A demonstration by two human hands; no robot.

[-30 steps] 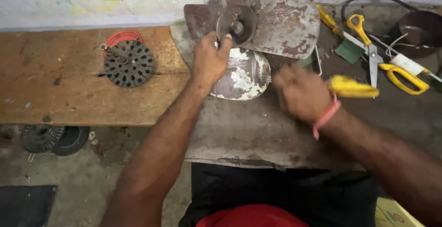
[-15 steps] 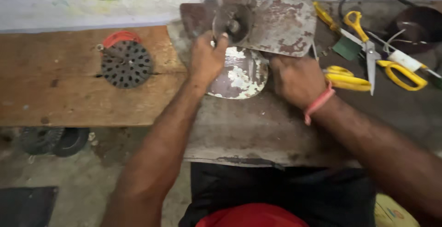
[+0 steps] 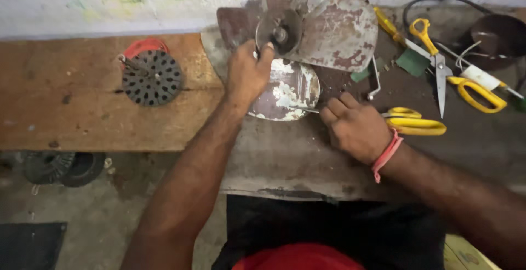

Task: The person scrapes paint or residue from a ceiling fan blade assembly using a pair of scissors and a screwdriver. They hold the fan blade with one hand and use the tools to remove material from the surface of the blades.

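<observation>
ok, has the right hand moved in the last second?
Yes. The right hand has come toward the person and slightly left, away from the yellow-handled scissors; its fingers now pinch a thin metal tool at the lower fan blade.

No labels, signs or screens show anywhere on the bench or wall. The only thing that may be a package is a yellow carton [image 3: 470,254] at the bottom right corner, beside the person's dark clothing; only one corner is in view, with a small coloured print too blurred to make out.
</observation>
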